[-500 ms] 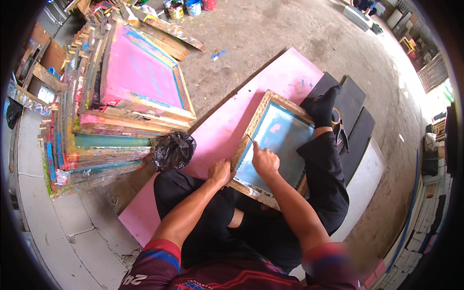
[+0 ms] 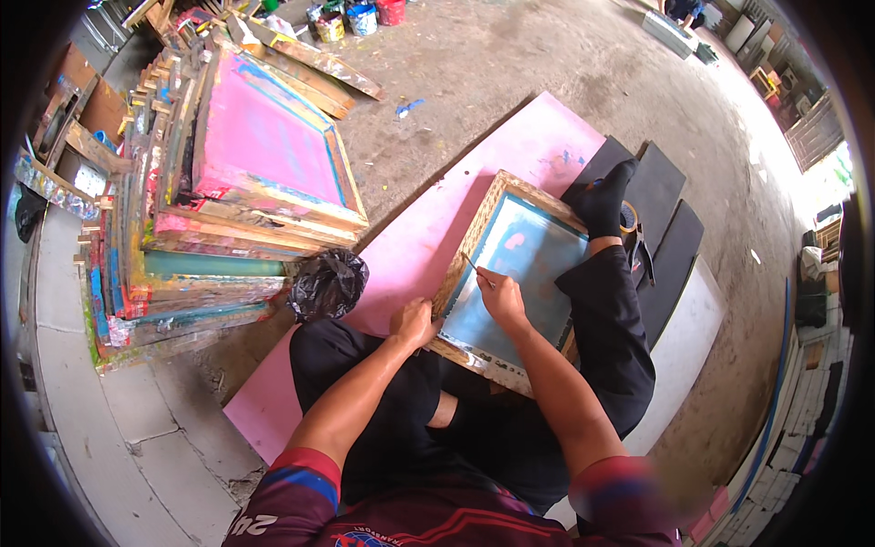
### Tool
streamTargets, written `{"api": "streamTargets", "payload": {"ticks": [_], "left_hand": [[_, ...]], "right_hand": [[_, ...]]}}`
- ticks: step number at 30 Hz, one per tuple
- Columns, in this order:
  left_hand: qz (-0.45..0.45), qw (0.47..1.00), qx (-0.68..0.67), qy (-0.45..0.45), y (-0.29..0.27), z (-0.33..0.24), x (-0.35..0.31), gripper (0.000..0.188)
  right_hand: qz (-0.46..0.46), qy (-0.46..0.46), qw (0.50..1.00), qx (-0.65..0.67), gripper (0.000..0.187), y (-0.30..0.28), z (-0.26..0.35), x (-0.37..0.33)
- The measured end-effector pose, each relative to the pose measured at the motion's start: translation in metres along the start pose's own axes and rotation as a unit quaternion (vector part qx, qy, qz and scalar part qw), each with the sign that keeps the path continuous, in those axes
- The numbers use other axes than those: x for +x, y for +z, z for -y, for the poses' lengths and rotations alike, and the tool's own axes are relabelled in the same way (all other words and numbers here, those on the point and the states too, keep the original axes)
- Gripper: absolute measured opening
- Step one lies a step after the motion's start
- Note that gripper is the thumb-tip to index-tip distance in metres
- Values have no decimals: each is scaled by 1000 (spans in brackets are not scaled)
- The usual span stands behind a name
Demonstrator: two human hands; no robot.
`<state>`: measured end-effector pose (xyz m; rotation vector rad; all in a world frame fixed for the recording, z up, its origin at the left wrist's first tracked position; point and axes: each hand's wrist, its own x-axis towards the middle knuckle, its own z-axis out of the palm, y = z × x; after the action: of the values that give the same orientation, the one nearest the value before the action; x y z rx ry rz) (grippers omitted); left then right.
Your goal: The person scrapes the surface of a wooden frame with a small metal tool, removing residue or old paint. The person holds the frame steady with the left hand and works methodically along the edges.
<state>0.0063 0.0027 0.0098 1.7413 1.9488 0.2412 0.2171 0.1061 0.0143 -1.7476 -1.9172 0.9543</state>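
A wooden screen-printing frame (image 2: 476,228) with blue mesh lies tilted between my legs, over a pink board. My left hand (image 2: 414,322) is closed on its left side near the lower corner. Over the left part of the mesh, my right hand (image 2: 502,298) pinches a thin, dark stick-like tool (image 2: 469,263). The tool's tip lies at the inner left edge of the frame; its exact kind is too small to tell. Pale and pinkish patches show on the mesh, and a shadow falls over its right part.
Stacked screen frames (image 2: 273,137) stand at the left, beside a black plastic bag (image 2: 328,284). The pink board (image 2: 538,128) lies under my work. Pliers (image 2: 643,260) and a tape roll (image 2: 629,217) lie by my right foot, near dark boards (image 2: 670,237). Paint cans (image 2: 363,18) stand far off.
My right hand has turned slightly, and more of the tool's back end shows. My left hand keeps its hold on the frame. The whole view has shifted a little.
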Motion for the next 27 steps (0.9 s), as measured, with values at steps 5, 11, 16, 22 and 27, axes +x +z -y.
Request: {"api": "streamTargets", "payload": {"ticks": [5,11,16,22,27], "left_hand": [[-20,1000,3,14,13,31,-3,43],[2,1000,-25,-3,-1,5,-2,44],[-7,1000,-30,-8,4,11,-2,42],[-3,1000,-26,-11,6,11,-4,40],[-37,999,-26,26,28,24,5,40]], "right_hand": [[25,-59,992,-108,32,-6,26,-8],[-11,-75,993,-96,35,-14,-2,-6],[-15,-87,994,-69,35,-7,-6,-11],[29,-51,993,-106,36,-14,15,-13],[57,29,993,102,36,-6,-6,6]]}}
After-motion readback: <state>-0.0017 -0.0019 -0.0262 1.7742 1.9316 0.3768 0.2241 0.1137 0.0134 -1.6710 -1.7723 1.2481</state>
